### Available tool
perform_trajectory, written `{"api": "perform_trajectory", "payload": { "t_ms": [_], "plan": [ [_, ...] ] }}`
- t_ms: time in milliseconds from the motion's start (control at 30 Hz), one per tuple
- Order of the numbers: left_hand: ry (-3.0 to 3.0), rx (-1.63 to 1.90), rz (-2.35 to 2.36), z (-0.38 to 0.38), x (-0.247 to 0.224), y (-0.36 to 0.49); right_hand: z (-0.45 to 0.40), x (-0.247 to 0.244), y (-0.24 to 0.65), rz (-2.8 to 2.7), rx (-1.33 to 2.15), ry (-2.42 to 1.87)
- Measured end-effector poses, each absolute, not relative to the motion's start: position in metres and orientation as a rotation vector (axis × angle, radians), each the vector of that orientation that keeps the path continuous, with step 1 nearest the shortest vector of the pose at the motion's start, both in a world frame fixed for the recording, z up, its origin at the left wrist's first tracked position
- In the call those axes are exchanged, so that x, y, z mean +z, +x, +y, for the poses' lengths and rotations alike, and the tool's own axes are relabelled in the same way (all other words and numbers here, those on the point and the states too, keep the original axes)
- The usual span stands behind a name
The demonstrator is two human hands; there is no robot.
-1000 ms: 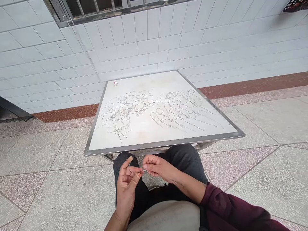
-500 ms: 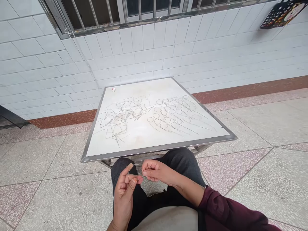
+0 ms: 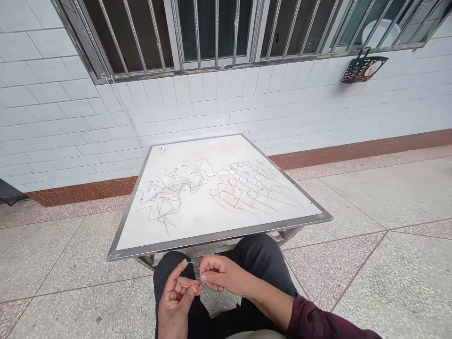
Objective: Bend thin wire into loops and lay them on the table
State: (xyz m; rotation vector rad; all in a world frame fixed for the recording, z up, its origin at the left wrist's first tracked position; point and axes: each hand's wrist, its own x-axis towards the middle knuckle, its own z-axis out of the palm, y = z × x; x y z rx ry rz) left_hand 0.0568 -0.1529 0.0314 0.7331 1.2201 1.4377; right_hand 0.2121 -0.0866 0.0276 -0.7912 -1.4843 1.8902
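In the head view, the person is sitting at a low, square table (image 3: 192,226), both hands working over the lap, just off its near edge. The left hand (image 3: 177,301) is turning its palm upward, with a strip of tan tape (image 3: 183,265) wrapping one raised fingertip; its thumb and another finger are closing narrowly on a thin wire (image 3: 195,263). The right hand (image 3: 224,277) is coming in from the other side, palm down, and is pinching the same wire between thumb and bent forefinger, the fingertips of both hands nearly meeting. The wire is curving in an open loop between the taped fingertip and the right hand, above the gap between the knees; exactly where its ends are lying cannot be told. A maroon sleeve (image 3: 318,320) is covering the right forearm near the elbow. On the white tabletop, a tangle of bent wires (image 3: 181,182) is spreading over the left part, while wires with round loops (image 3: 243,181) are lying in a looser group on the right, their straight tails pointing toward the near right corner. A small red-and-white object (image 3: 163,149) is sitting near the far left corner. Behind, a barred window (image 3: 215,35) is running above a white tiled wall (image 3: 212,110), and a patterned bag (image 3: 364,69) is hanging beneath it at the right.
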Motion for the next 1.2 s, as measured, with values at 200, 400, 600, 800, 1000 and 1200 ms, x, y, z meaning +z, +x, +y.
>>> {"api": "perform_trajectory", "payload": {
  "t_ms": [200,400,600,800,1000,1200],
  "plan": [
    [0.719,1.486,1.199,-0.153,0.033,0.058,-0.088,0.031,0.213,-1.513,1.844,-0.785],
    [0.676,1.599,1.142,-0.156,0.038,0.053,-0.096,0.037,0.219,-1.641,1.591,-0.817],
    [0.690,1.627,1.111,-0.159,0.041,0.052,-0.103,0.042,0.213,-1.873,1.141,-0.829],
    [0.731,1.567,1.124,-0.161,0.042,0.053,-0.105,0.044,0.212,-1.920,0.978,-0.850],
    [0.721,1.550,1.130,-0.158,0.040,0.053,-0.105,0.036,0.212,-1.936,0.926,-0.835],
    [0.758,1.552,1.176,-0.151,0.041,0.050,-0.104,0.030,0.212,-1.985,0.908,-0.800]
  ]
}}
